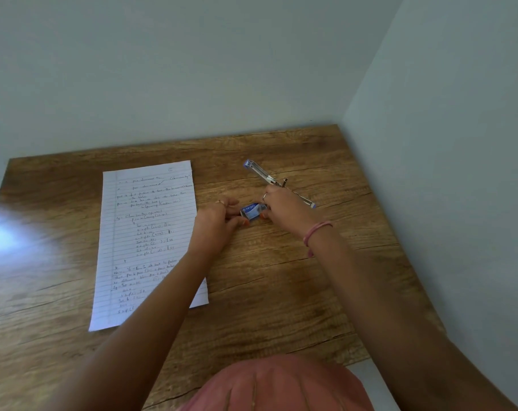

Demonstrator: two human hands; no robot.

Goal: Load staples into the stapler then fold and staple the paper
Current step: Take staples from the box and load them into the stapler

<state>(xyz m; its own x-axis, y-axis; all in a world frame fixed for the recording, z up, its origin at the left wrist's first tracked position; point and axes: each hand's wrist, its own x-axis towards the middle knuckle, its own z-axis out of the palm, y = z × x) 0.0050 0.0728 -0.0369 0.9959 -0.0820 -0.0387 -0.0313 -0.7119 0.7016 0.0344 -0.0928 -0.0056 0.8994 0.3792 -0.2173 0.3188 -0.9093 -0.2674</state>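
A small blue and white staple box (pixel 252 211) sits between both hands above the wooden table (pixel 281 292). My left hand (pixel 217 222) pinches its left end and my right hand (pixel 284 210) grips its right end. Behind my right hand lies the stapler (pixel 262 173), swung wide open with its blue-tipped arms spread flat on the table; its middle is partly hidden by my fingers. A lined sheet of paper (pixel 146 232) with handwriting lies flat to the left, its lower right part covered by my left forearm.
The table stands in a corner, with a pale wall (pixel 192 69) behind and another on the right (pixel 459 173). A bright glare patch marks the table's left side. A pink bracelet (pixel 315 232) circles my right wrist.
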